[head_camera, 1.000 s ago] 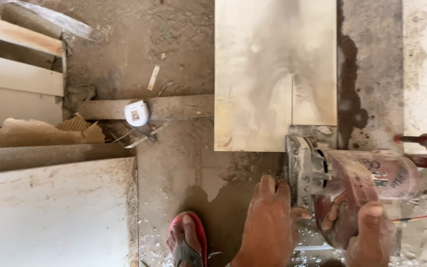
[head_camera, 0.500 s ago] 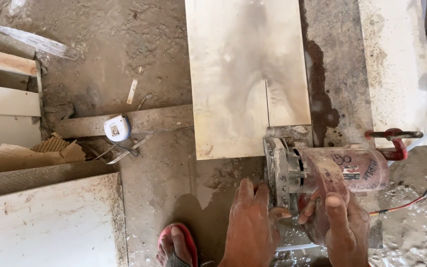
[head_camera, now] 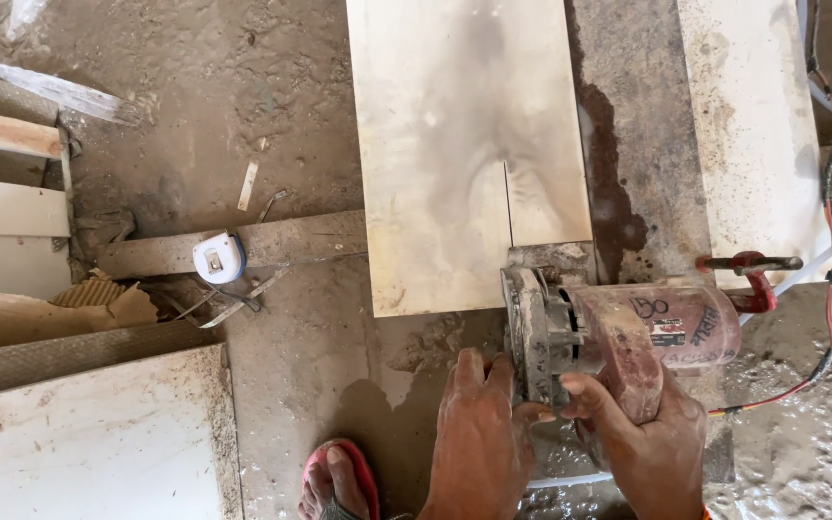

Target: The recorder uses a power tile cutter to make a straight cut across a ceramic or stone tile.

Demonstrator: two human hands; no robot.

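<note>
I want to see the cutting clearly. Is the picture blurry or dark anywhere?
Head view: sharp and evenly daylit, no glare; the tile, cutting machine, left hand and right hand are all in focus; a soft shadow darkens the floor near the red sandal.

Even, bright daylight gives soft shadows, no glare, and a sharp picture with slight bending at the edges.

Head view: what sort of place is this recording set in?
Probably a building site where tiling is under way: a large beige tile lies partly cut on a muddy concrete floor, with both hands on a dusty tile cutter and a tape measure nearby.
</note>
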